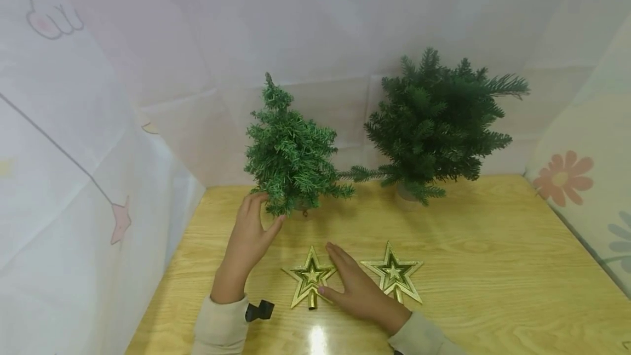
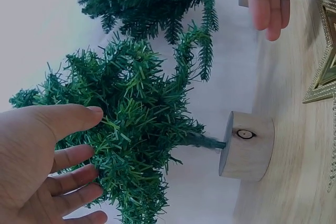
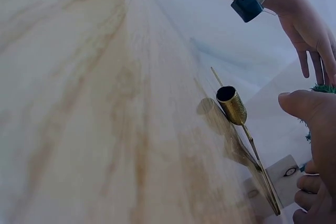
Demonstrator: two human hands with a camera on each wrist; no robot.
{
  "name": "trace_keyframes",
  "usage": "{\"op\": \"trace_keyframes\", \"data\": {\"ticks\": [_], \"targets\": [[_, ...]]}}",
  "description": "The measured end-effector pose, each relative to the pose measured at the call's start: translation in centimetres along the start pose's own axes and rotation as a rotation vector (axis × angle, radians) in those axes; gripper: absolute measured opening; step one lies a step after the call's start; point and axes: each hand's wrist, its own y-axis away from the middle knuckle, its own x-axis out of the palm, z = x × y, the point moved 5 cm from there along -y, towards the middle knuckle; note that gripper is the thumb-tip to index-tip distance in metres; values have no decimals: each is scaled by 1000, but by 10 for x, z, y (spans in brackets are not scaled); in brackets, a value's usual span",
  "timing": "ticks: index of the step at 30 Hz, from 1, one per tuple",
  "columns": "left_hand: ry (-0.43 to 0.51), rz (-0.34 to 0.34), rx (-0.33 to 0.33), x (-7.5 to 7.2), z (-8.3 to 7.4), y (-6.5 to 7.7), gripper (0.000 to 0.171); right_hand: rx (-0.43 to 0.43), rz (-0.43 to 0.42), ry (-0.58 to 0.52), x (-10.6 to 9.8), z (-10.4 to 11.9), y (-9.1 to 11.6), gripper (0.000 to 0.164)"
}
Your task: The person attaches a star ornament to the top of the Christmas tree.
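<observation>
A small green artificial Christmas tree (image 1: 293, 152) stands on a round wooden base (image 2: 249, 148) at the table's back left. My left hand (image 1: 248, 234) is at its lower left branches, fingers loosely spread and curled around nothing; in the left wrist view the fingertips overlap the needles. On the table before the tree lies a gold star tree topper (image 1: 311, 275) with a short hollow tube (image 3: 233, 106). Just right of that star, my right hand (image 1: 357, 289) has its fingers extended and holds nothing. A second gold star topper (image 1: 393, 273) lies partly behind the right forearm.
At the back right stands a fuller, darker artificial tree (image 1: 436, 119) on its own base (image 1: 407, 196), one low branch reaching toward the smaller tree. Pale printed cloth (image 1: 315, 21) hangs behind and along both sides of the wooden table (image 1: 493, 251).
</observation>
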Motion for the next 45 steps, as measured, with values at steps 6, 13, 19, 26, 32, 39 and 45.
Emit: {"op": "trace_keyframes", "data": {"ticks": [6,13,19,26,32,39,45], "targets": [[-26,14,-11,5,2,3,56,8,16,6,4,-3,4,88],[-35,43,-1,10,5,1,54,1,19,16,5,-6,2,89],[-48,69,2,13,5,-1,56,-8,11,32,4,-6,1,91],[-32,99,-12,17,6,-1,55,-15,27,16,7,-4,2,91],[-19,102,-30,16,7,-1,49,-25,21,33,7,-7,2,91],[-7,98,-25,17,8,-2,41,-22,40,36,9,-8,2,90],[-3,88,-30,18,10,-2,38,-11,57,31,9,-8,3,89]]}}
